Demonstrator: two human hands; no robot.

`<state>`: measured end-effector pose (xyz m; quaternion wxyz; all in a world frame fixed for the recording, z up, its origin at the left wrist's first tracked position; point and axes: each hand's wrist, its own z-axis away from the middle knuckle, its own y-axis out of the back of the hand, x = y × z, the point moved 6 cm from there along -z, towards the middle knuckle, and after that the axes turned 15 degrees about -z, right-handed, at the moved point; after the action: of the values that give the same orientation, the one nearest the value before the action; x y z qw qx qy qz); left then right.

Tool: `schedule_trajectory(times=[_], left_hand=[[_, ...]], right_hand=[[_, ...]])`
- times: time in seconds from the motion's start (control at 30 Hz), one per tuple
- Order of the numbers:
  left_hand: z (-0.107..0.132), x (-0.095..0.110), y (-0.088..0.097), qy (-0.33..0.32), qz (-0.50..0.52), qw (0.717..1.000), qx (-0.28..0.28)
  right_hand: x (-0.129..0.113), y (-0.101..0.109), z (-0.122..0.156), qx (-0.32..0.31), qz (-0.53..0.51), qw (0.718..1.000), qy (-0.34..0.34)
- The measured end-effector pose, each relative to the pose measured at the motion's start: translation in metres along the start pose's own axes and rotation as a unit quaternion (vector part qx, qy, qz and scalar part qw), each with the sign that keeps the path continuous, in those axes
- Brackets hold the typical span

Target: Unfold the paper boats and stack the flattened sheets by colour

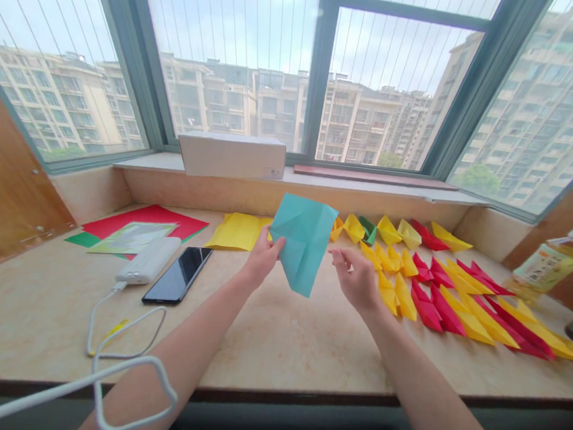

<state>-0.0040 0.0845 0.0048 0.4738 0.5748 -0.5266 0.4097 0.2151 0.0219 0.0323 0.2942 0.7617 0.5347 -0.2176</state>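
A creased teal paper square (303, 242) hangs in the air above the stone counter (275, 348), one corner pointing down. My left hand (261, 259) pinches its left edge between thumb and fingers. Just right of the paper, my right hand (356, 278) hovers with fingers loosely curled and apart, holding nothing and not touching the sheet. Behind the paper lies a stack of yellow sheets (239, 231).
Several folded yellow, red and green paper boats (440, 289) lie in rows on the right. Red and green sheets (140, 225), a white power bank (149, 260), a black phone (177, 274) and a white cable (118, 354) lie left. A bottle (550, 265) stands far right; a white box (231, 155) rests on the sill.
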Motion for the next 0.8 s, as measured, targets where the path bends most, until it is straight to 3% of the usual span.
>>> schedule_trajectory(times=[0.2, 0.33, 0.4, 0.5, 0.6, 0.7, 0.8], left_hand=[[-0.006, -0.008, 0.016, -0.024, -0.063, 0.996, 0.062], [-0.005, -0.012, 0.016, 0.011, -0.084, 0.996, 0.043], [-0.004, -0.012, 0.014, 0.022, -0.082, 0.996, 0.013], [0.000, -0.010, 0.008, 0.040, -0.079, 0.995, -0.043], [0.006, -0.004, -0.004, 0.053, -0.059, 0.987, -0.137], [0.016, 0.005, -0.017, 0.045, -0.019, 0.968, -0.245], [0.021, 0.009, -0.022, 0.041, -0.019, 0.959, -0.279]], right_hand=[[-0.004, 0.016, -0.004, 0.100, -0.004, 0.995, 0.022], [0.007, 0.019, -0.007, 0.122, -0.064, 0.990, -0.017], [0.019, 0.021, -0.008, 0.135, -0.130, 0.980, -0.066], [0.043, 0.020, -0.006, 0.163, -0.240, 0.941, -0.177], [0.058, 0.015, -0.002, 0.161, -0.286, 0.906, -0.267], [0.054, 0.002, 0.000, 0.089, -0.320, 0.890, -0.313], [0.040, -0.009, 0.000, 0.000, -0.348, 0.881, -0.321]])
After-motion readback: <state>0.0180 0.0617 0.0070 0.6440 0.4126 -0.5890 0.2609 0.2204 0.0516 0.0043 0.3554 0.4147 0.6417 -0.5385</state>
